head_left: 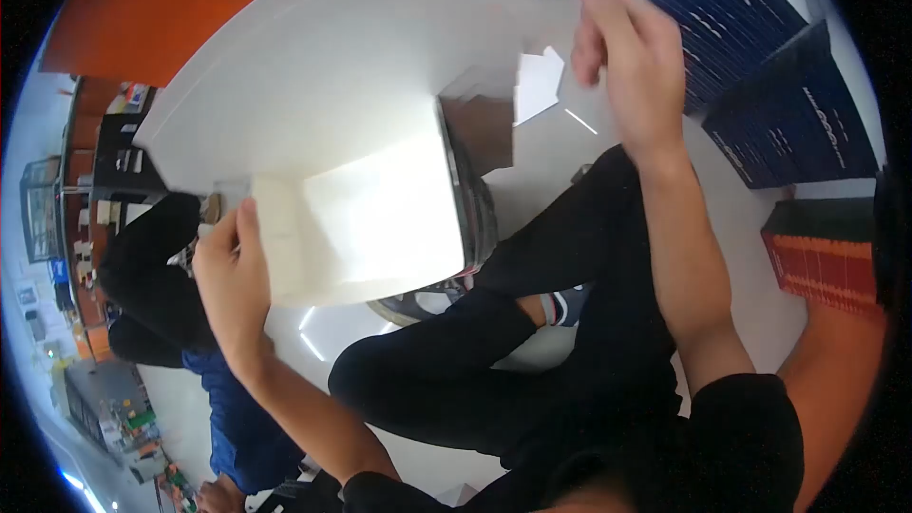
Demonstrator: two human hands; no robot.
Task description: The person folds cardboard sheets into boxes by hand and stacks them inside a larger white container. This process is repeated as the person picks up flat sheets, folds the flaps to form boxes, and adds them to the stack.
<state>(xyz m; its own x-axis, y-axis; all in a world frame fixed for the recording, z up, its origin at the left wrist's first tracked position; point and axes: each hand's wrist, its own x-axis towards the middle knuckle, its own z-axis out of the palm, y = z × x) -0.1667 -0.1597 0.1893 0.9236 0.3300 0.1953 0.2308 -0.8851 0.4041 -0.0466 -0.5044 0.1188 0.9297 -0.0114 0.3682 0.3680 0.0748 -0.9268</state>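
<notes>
A cardboard box [380, 218], white inside with a dark printed outer side, stands open in front of me, tilted toward my view. Its wide white lid flap [313, 66] spreads out above the opening. My left hand [233, 275] grips the box's left edge, thumb along the white wall. Up and to the right of the box, my right hand [632, 66] is raised with its fingers curled in; no object shows in it, and it is slightly blurred. A torn-looking white piece [539, 85] lies between that hand and the flap.
Dark blue printed boxes [788, 123] are stacked at the right, with a red and green box [822, 252] below them. My crossed legs [446, 370] border the box. Another person in a blue top [242, 418] sits at the left. An orange panel [157, 5] is at upper left.
</notes>
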